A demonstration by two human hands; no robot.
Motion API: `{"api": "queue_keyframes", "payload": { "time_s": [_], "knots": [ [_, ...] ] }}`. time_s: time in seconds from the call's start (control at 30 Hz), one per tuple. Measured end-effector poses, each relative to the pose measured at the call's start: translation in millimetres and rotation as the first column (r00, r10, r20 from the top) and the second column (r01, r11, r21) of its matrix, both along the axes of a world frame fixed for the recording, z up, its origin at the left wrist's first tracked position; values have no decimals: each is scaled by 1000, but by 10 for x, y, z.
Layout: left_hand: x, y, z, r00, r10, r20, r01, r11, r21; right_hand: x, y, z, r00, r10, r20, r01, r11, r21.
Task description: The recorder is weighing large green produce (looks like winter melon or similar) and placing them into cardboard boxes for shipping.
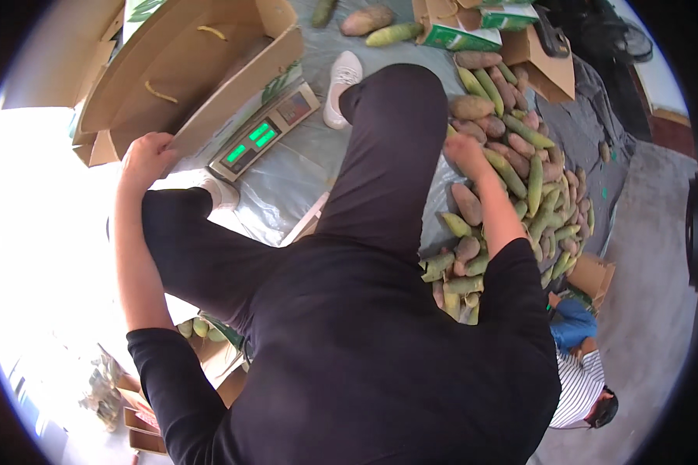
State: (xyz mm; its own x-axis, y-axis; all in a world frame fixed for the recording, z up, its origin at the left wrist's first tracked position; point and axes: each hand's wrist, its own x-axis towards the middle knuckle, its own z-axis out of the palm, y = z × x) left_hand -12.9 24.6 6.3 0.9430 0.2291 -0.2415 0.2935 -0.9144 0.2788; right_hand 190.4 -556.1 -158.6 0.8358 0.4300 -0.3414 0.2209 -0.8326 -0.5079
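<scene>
My left hand grips the near edge of an open cardboard box that stands on a weighing scale with a green lit display. My right hand reaches down into a big pile of green and brownish elongated fruits on a grey sheet; its fingers are closed around one of them, though the grip is partly hidden. My black trousers and sleeves fill the middle of the view.
More cardboard boxes and loose fruits lie at the top. A small box sits by the pile's near end. Another person in a striped shirt crouches at lower right. Boxes with fruits lie at lower left.
</scene>
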Motion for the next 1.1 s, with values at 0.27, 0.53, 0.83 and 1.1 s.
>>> {"api": "queue_keyframes", "payload": {
  "time_s": [0.27,0.53,0.83,1.1],
  "knots": [
    [222,-166,-46,1000,5,6,-5,997,-77,-1979,-1353,-859,924,-41,-381,-239,716,-656],
    [151,-39,-74,997,6,-82,-3,999,45,-2869,-824,-572,850,53,-524,-435,631,-643],
    [53,8,-144,1000,-8,24,7,1000,14,-2918,-637,-737,765,320,-558,-632,537,-558],
    [49,-47,-34,995,68,-77,-66,997,32,-2540,-704,-793,955,83,-284,-246,757,-605]
  ]
}}
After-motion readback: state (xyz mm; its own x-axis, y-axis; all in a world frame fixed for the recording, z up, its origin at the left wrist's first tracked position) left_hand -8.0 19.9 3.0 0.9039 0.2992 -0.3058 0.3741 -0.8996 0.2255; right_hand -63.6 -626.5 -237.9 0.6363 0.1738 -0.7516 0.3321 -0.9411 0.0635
